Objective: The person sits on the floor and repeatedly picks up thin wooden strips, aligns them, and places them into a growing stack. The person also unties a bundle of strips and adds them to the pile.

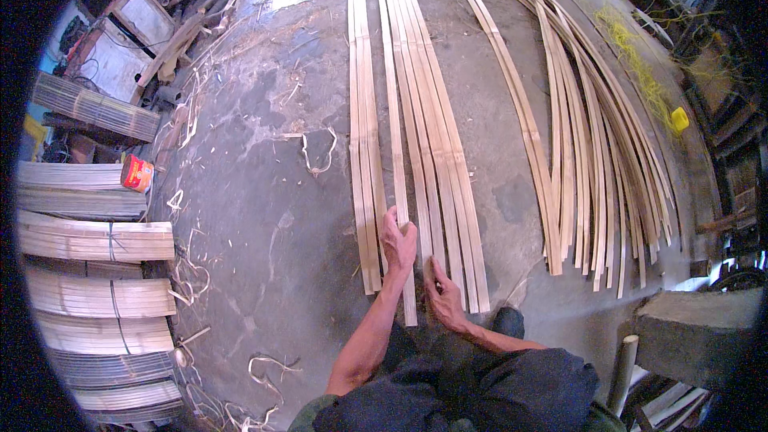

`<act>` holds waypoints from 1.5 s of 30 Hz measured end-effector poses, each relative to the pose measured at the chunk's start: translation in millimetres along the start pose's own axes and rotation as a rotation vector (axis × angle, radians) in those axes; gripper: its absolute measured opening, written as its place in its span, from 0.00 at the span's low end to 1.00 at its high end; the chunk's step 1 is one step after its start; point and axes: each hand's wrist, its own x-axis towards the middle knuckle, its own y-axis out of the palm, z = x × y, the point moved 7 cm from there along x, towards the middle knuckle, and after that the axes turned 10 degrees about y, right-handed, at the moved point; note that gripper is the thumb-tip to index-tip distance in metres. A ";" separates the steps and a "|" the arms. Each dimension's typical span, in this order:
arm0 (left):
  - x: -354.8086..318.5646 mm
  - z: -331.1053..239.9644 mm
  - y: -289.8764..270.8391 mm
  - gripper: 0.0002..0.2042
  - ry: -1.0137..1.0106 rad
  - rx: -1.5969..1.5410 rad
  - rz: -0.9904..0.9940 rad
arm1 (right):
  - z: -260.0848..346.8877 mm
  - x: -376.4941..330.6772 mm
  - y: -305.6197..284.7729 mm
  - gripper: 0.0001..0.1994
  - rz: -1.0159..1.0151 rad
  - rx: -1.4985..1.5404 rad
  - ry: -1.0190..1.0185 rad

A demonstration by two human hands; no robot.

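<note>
Long, pale bamboo strips lie lengthwise on the floor before me in two groups, a narrow left group and a wider right group. Between them runs a single bamboo strip, its near end sticking out past the others. My left hand is closed around this strip a little above that end. Lower and to the right, my right hand is curled at the left edge of the wider group, thumb and fingers closed about the near end of a strip, which the hand partly hides.
Loose bamboo strips fan out on the right. Tied bamboo bundles are stacked along the left, with a red tin on one. Yellow twine lies at far right, near a grey block. Shavings litter the concrete floor.
</note>
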 end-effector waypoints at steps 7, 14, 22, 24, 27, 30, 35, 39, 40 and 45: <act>-8.0 12.2 9.2 0.24 0.037 0.043 0.011 | 21.1 -2.2 -8.3 0.33 0.009 -0.250 -0.377; -8.6 1.7 21.2 0.27 0.068 0.066 0.093 | 27.2 3.5 -17.5 0.33 0.037 -0.537 -0.272; -5.8 9.2 26.1 0.27 0.076 0.090 0.103 | 15.1 20.8 -9.2 0.35 0.029 -0.717 -0.449; -5.5 12.1 27.3 0.27 0.039 0.037 0.130 | 18.5 23.2 -8.0 0.35 0.052 -0.762 -0.414; -4.1 11.2 25.3 0.28 0.090 0.062 0.108 | 25.6 19.5 -7.3 0.34 0.062 -0.831 -0.352; -4.2 12.2 28.5 0.27 0.131 0.128 0.098 | 26.5 20.8 -8.7 0.34 0.036 -0.876 -0.378; -4.0 14.9 27.9 0.26 0.121 0.158 0.079 | 24.6 31.3 -7.4 0.33 -0.019 -0.952 -0.379; -4.4 5.9 21.8 0.26 0.099 0.087 0.028 | 39.9 21.0 -11.5 0.31 0.042 -0.974 -0.331; -6.1 4.3 22.8 0.26 0.090 0.091 0.033 | 38.1 22.8 -14.8 0.30 0.045 -0.964 -0.330; -8.2 7.9 25.5 0.27 -0.011 0.159 0.115 | 42.1 15.6 -38.6 0.23 -0.099 -0.719 -0.459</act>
